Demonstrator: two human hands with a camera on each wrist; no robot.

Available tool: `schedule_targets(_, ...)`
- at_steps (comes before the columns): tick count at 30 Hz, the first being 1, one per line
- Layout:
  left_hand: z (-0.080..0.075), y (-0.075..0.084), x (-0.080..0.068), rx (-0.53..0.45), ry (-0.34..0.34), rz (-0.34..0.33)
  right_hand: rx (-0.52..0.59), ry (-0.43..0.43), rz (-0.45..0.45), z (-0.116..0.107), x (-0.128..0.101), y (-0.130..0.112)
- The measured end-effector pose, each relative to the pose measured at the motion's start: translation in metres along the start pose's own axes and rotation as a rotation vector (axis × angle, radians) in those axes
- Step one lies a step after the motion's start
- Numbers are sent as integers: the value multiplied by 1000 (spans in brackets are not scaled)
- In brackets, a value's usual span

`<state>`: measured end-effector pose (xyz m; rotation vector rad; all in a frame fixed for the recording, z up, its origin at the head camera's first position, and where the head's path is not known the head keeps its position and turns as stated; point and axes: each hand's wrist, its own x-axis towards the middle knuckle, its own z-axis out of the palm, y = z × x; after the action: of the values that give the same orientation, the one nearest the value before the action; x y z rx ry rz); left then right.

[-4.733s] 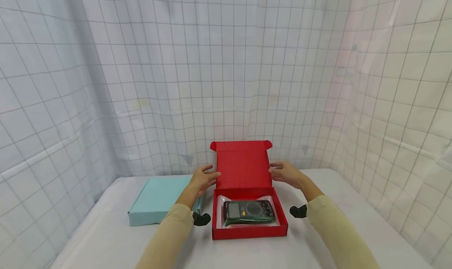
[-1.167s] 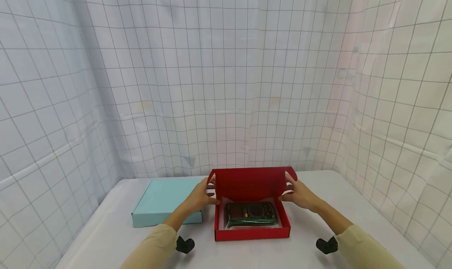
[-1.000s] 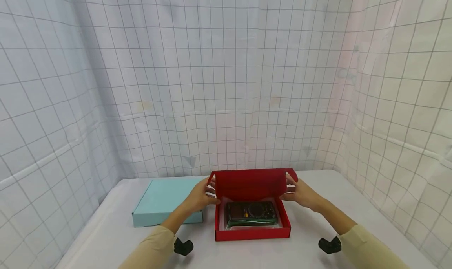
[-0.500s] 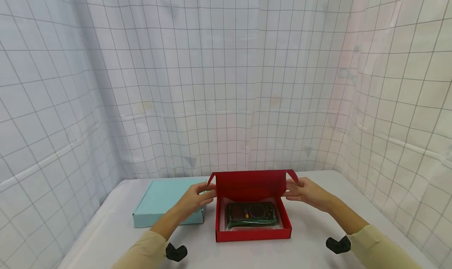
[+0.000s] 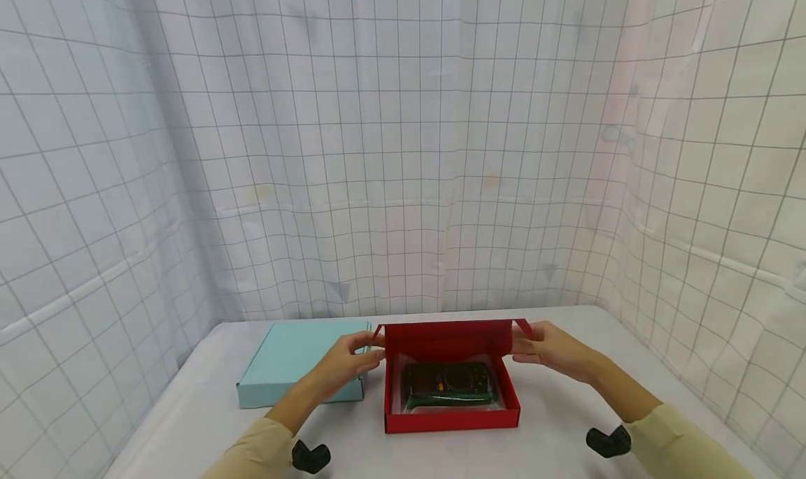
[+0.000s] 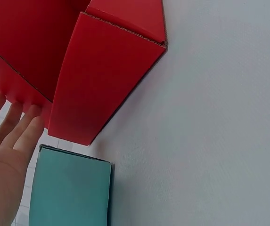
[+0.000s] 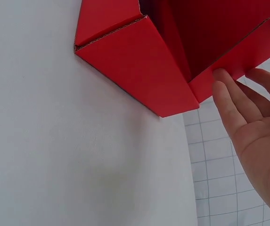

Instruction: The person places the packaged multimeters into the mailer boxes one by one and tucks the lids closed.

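Note:
A red cardboard box (image 5: 450, 419) sits mid-table with its hinged lid (image 5: 447, 339) tilted forward, partly down over the tray. Inside lies a dark green multimeter (image 5: 448, 382) in clear plastic wrap. My left hand (image 5: 349, 359) pinches the lid's left side flap, and my right hand (image 5: 550, 349) pinches the right flap. In the left wrist view my left hand (image 6: 7, 155) has its fingers laid along the lid's edge (image 6: 26, 47), beside the box's side wall (image 6: 102, 80). In the right wrist view my right hand (image 7: 257, 136) meets the lid (image 7: 210, 28) the same way.
A shut light blue box (image 5: 296, 356) lies just left of the red one, close behind my left hand, and shows in the left wrist view as the blue box (image 6: 69, 193). The white table (image 5: 554, 437) is enclosed by gridded white curtains on three sides.
The lid has come down from upright to a low forward tilt. Both hands moved from the lid's sides to its side flaps and lowered with it.

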<state>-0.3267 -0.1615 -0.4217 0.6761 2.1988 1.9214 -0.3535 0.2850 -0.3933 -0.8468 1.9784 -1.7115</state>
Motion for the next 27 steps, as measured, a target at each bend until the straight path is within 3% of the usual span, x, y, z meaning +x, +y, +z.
schedule_targets(15,-2,0,-2,-189,-61,-62,174,-165,12,-5,-10,2)
schedule_targets(21,-3,1,-8,-180,-106,-59,200,-251,-16,-3,-12,2)
schedule_targets(27,-2,2,-13,-132,-110,-87,195,-227,13,-1,-16,6)
